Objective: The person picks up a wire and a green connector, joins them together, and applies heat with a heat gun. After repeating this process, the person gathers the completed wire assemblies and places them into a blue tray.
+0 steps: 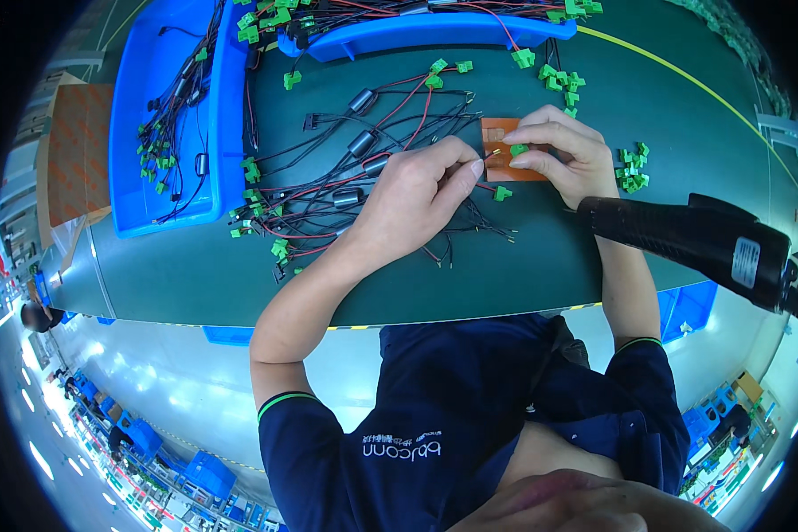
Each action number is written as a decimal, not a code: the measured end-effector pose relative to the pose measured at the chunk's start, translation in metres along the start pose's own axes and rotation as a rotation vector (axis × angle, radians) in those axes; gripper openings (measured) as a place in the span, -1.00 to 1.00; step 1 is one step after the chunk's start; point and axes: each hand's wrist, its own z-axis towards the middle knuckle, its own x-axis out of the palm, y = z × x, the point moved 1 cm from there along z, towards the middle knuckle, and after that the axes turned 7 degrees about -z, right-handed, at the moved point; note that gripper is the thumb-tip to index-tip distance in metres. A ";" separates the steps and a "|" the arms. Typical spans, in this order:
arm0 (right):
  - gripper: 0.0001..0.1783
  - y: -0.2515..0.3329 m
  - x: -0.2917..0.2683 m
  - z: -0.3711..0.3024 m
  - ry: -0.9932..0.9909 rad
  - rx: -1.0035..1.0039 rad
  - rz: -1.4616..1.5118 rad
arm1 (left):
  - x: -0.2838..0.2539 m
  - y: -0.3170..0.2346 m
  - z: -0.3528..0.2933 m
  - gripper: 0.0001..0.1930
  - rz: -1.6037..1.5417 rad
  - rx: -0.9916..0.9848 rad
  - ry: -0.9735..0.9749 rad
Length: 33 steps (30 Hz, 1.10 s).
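My left hand [421,195] is closed, pinching a thin wire [492,153] between thumb and forefinger, its bare end pointing right. Facing it, my right hand [572,155] grips a small green terminal block [519,150] between thumb and fingers. The wire end is close to the block; whether it is inside I cannot tell. Beneath both fingertips lies an orange-brown plate [530,175], partly covered by my right hand. Around my left hand spread several black and red cables [390,168] with black cylinders [361,143] and green terminal blocks at their ends.
A blue bin [133,204] of cables stands at left, another blue tray [417,37] at the far edge. Loose green terminal blocks [632,168] lie right of my right hand. A black tool-like object [692,235] juts in from the right over my forearm. A cardboard box [80,151] stands far left.
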 end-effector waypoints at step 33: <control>-0.71 0.006 0.007 -0.001 -0.028 -0.081 -0.257 | 0.000 0.002 -0.002 -0.90 -0.059 -0.084 0.043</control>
